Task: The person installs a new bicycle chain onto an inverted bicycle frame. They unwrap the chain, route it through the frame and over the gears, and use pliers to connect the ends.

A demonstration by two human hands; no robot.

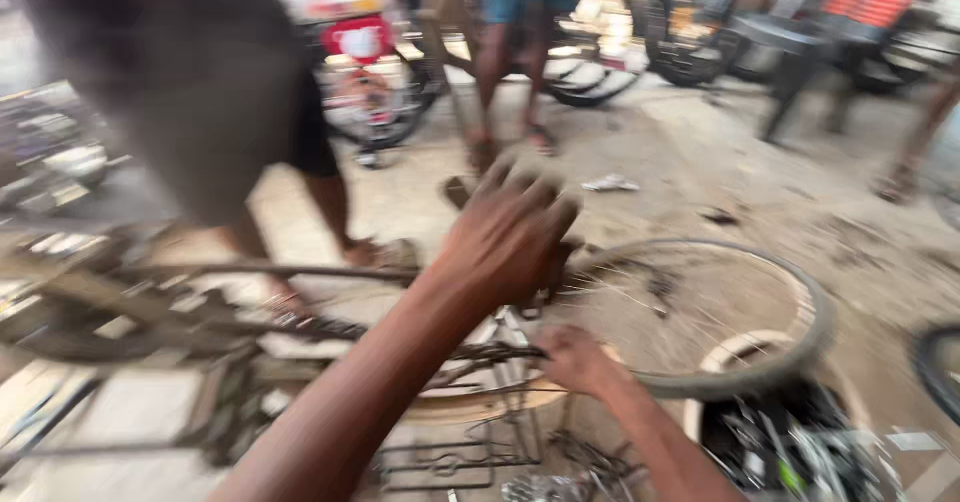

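A bicycle frame [150, 307] lies on its side across the dusty concrete floor [720, 162], and its spoked wheel [700, 312] is at the right, low over the ground. The picture is blurred. The left hand [510, 237] is over the wheel's centre, near the hub, with the fingers [530, 187] curled down as if around a part, but what it grips I cannot tell. The right hand [575, 357] is lower, closed on thin metal rods [490, 354] beside the wheel. Behind, other people's legs [505, 72] stand near. A bucket of small parts [790, 447] is at bottom right.
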